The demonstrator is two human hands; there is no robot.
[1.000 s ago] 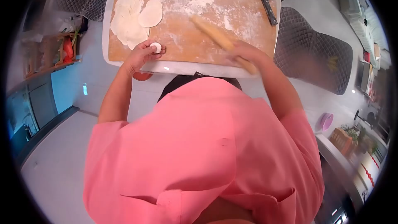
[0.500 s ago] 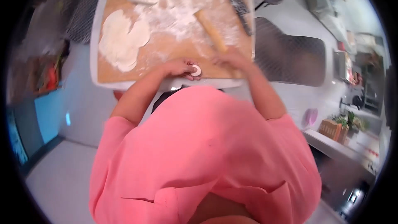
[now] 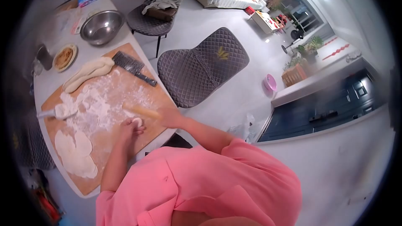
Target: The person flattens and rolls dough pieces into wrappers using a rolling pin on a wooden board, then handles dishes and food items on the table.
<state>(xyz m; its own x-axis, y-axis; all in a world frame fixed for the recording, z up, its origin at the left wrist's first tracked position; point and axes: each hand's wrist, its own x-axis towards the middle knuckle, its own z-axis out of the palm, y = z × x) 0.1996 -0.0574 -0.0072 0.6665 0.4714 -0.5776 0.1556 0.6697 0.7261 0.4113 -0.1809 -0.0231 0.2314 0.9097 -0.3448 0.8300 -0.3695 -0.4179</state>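
From afar, I view a smooth wooden rolling pin (image 3: 144, 111), a glossy metal bowl (image 3: 101, 29) at ten o'clock, a quilted chair (image 3: 201, 71) at twelve.

And here's the dough round (image 3: 137, 122), small, pale and smooth-looking, pinched in the fingertips of the left hand (image 3: 127, 129), just on the near side of the rolling pin (image 3: 144, 111)! That pin, yellowish and slim, runs slantwise out of the right hand's (image 3: 170, 117) grip, bare end beyond the dough, other end hidden at the hand.
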